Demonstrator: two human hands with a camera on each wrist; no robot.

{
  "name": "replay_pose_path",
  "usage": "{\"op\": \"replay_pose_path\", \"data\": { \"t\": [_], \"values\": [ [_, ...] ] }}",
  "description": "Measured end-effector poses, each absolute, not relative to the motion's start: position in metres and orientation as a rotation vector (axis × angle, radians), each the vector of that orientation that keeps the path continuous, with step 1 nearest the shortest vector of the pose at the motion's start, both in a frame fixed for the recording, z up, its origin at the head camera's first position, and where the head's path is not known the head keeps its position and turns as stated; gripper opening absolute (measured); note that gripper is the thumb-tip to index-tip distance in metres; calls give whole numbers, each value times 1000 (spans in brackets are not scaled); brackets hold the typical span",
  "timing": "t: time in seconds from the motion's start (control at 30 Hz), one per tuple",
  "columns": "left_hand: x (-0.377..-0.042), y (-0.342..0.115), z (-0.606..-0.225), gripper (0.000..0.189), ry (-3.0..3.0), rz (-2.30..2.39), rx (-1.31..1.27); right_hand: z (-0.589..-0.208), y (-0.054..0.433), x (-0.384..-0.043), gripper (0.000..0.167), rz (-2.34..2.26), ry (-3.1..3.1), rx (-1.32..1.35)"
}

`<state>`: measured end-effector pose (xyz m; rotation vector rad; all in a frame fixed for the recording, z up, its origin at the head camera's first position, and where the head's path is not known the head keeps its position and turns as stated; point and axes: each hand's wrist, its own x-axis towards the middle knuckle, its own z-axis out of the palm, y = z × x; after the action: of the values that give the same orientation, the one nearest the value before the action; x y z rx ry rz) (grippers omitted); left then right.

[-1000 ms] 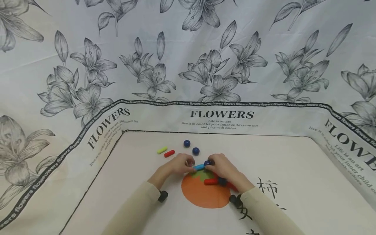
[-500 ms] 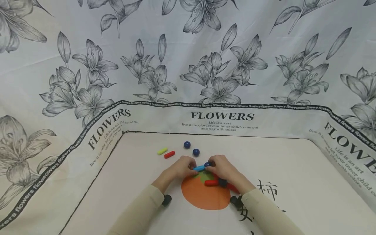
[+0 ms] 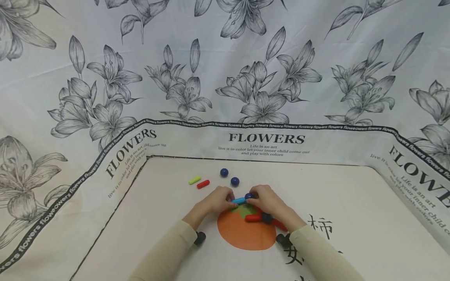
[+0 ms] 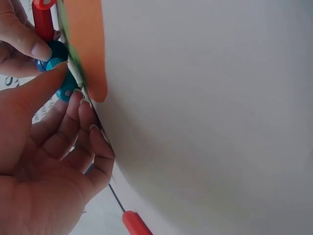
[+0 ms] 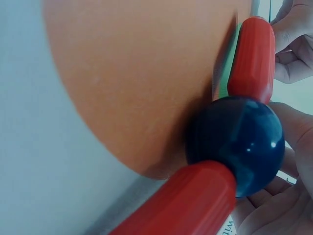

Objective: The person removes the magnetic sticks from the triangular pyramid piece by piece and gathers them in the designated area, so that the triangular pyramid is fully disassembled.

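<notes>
In the head view my left hand (image 3: 219,200) pinches one end of a light blue magnetic rod (image 3: 239,200). My right hand (image 3: 266,200) grips the dark blue ball (image 3: 249,196) at the rod's other end. The left wrist view shows that ball (image 4: 57,49) between the right fingertips, with the blue rod (image 4: 65,89) against it and left fingertips around the rod. Below the right hand, a red rod (image 5: 252,58) and a second red rod (image 5: 181,203) join at another dark blue ball (image 5: 239,144), large in the right wrist view.
Beyond the hands lie two loose dark blue balls (image 3: 234,181), a yellow rod (image 3: 195,180) and a short red rod (image 3: 203,184). The tablecloth has an orange persimmon print (image 3: 246,234) and black characters (image 3: 320,226). A flowered cloth wall (image 3: 267,78) rises behind.
Over the last second my left hand has shifted slightly right and its fingers have closed in on the blue rod's end. My right hand has stayed almost still.
</notes>
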<state>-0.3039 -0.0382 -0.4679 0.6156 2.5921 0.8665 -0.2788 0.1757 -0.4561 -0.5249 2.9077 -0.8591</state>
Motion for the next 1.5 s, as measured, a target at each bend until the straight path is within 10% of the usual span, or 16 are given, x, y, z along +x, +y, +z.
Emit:
{"op": "replay_pose_path", "data": {
  "t": [1.5],
  "values": [
    [-314, -204, -456, 17, 2857, 828, 462, -456, 177, -280, 20, -872, 2868, -449]
  ]
}}
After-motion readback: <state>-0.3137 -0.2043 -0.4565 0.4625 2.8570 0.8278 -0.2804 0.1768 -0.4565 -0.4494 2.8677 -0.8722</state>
